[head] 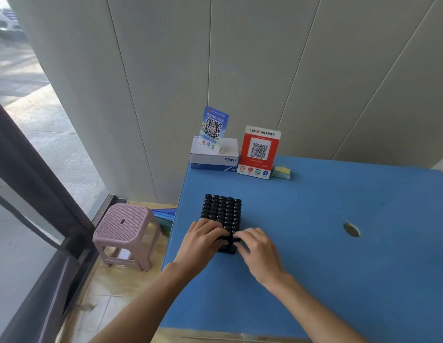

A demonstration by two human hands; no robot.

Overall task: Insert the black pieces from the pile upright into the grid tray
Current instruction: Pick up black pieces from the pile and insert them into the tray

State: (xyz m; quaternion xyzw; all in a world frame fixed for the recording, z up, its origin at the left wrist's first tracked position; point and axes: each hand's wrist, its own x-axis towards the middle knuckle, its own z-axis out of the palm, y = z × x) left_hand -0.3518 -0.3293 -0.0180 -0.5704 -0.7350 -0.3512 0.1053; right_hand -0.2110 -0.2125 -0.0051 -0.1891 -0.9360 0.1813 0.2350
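Our left hand [205, 235] and right hand [255, 246] curl fingers on the grid tray's [221, 214] near end, likely seating black pieces [222, 206]; pinch unclear.

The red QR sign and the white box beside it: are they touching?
Cannot tell. In the head view the red QR sign overlaps the edge of the white box, hiding any gap.

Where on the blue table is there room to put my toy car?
Bare blue table lies right of the right hand, around the round hole. It's crowded by the grid tray, left hand and back-corner QR signs.
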